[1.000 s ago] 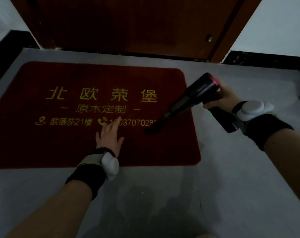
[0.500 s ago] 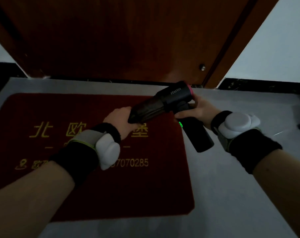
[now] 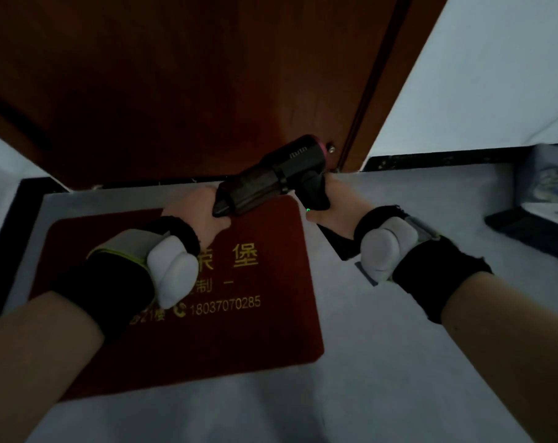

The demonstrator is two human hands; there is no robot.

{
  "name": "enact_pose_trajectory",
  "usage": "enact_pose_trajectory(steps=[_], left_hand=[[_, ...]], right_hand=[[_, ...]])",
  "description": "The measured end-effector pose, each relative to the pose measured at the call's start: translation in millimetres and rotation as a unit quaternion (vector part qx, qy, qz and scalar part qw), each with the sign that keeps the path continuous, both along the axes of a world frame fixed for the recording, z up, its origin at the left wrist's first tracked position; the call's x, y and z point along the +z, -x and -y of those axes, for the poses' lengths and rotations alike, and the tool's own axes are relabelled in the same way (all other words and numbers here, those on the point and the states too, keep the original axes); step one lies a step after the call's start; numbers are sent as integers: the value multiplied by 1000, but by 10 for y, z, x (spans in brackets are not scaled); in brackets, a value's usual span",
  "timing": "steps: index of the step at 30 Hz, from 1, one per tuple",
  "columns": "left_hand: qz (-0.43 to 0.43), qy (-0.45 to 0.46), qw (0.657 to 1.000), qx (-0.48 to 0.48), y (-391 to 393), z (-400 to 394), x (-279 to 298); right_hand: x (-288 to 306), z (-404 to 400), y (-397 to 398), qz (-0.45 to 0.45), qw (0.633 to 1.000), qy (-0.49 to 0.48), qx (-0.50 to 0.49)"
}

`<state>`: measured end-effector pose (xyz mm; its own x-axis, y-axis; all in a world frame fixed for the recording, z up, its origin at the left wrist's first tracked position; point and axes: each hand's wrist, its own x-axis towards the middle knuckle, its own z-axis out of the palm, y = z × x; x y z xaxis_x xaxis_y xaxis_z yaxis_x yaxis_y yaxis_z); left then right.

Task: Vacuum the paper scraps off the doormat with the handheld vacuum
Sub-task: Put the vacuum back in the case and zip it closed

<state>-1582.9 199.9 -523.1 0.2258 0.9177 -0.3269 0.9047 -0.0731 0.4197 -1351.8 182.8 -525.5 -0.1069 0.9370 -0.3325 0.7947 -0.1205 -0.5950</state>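
The handheld vacuum [image 3: 280, 174] was a dark, almost black tool with a round body, a pink ring at its rear end and a short tapered front section. It was held in the air above the far right corner of the doormat [image 3: 245, 330], tilted so the front pointed down and to the left. A small green light [image 3: 308, 209] glowed on the handle. Pale lettering ran along the body, too blurred to read.

The right hand [image 3: 338, 206] was curled round the handle from below and gripped it. The left hand [image 3: 197, 212] was closed round the front end of the vacuum, its fingers wrapped over the tip so the nozzle opening was hidden. Each wrist carried a black band with a white rounded device [image 3: 172, 270] strapped on.

The doormat was dark red with rounded corners and lay flat on the pale grey floor [image 3: 383, 362], just in front of a brown wooden door [image 3: 191, 91]. Its gold print showed the characters 堡 and 制, a dash, a phone symbol and the number 18037070285; the left arm covered the rest. No scraps could be made out on the visible part of the mat in the dim light.

At the right edge, by the white wall [image 3: 495, 75], stood a dark object [image 3: 539, 206] with pale patches, too unclear to identify or to tell whether it held anything.
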Motion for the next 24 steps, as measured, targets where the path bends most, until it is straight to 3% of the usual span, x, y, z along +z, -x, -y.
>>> enact_pose_trajectory(steps=[5, 10, 19, 22, 24], left_hand=[[4, -37, 999, -27, -450, 13, 1118], [-6, -36, 999, -40, -659, 59, 1989], [17, -74, 995, -67, -1356, 276, 4038], [47, -87, 993, -65, -1632, 362, 4633], [72, -93, 991, -57, -1795, 437, 5007]], right_hand=[[1180, 116, -420, 39, 998, -35, -40], [1983, 298, -627, 2, 997, -49, -62], [4114, 676, -1337, 8, 989, -76, -129], [4747, 792, -1733, -37, 987, -78, -136], [5050, 849, -1999, -137, 980, 9, -143]])
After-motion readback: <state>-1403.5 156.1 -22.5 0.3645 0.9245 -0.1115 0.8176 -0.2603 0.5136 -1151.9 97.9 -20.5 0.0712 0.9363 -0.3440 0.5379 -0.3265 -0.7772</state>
